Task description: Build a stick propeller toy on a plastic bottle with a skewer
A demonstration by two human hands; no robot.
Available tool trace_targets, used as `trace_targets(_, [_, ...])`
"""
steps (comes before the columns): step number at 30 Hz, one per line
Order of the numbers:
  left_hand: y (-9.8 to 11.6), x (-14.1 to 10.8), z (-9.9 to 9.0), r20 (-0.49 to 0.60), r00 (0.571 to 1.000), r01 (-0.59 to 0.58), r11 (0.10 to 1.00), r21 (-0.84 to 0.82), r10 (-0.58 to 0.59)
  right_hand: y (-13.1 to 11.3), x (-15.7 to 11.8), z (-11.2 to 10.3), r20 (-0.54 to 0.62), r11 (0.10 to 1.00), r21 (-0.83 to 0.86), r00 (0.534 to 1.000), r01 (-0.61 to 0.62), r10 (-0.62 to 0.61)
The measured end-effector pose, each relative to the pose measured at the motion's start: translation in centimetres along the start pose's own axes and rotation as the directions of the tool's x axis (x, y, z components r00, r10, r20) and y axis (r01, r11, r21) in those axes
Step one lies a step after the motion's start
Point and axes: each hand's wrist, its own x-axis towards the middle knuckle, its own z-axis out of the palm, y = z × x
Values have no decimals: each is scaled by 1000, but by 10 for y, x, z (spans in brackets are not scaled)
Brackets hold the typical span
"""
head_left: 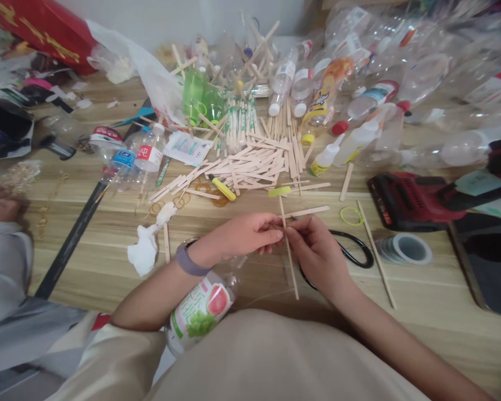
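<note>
In the head view, you work over the counter, with both hands on the near side of the stick pile. A thin stick slants across your fingertips, its lower end toward you. Your right hand has thumb and forefinger clamped on it around its middle. Your left hand brings its fingers close together at the same spot; you cannot tell from here exactly what they grip. A flat stick reaches out beyond your right fingertips, and a yellow-green piece sits by the thin stick's far end, nearer the pile.

For good control, pinch close to where the 2 sticks seem to cross, since a grip far out would probably let them swing. Steady with 1 hand and make small adjustments with the other. Press lightly; thin wood likely bends or snaps. Mind the black cable on the pile's near side, beside your right hand: a loose end could snag there.
</note>
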Motion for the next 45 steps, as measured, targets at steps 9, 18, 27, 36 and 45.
trace_targets(9, [-1, -1, 1, -57, 998, 5, 998, 65, -2, -1, 0, 0, 11, 1000, 12, 1000, -5, 5])
trace_targets(18, [-5, 1, 1, -113, 993, 8, 977, 212, 16, -4, 1, 1, 26, 993, 91, 997, -73, 71])
trace_targets(27, [-1, 0, 2, -169, 984, 81, 981, 177, -51, -3, 1, -4, 38, 990, 84, 994, -109, 106])
trace_targets(36, [-5, 2, 4, -138, 986, 95, 995, -19, -96, -4, -3, -8, 64, 996, -73, 996, -60, 64])
trace_targets(45, [-5, 3, 5, -170, 985, 23, 998, -63, -34, -7, -3, -11, 92, 997, 22, 993, -75, 73])
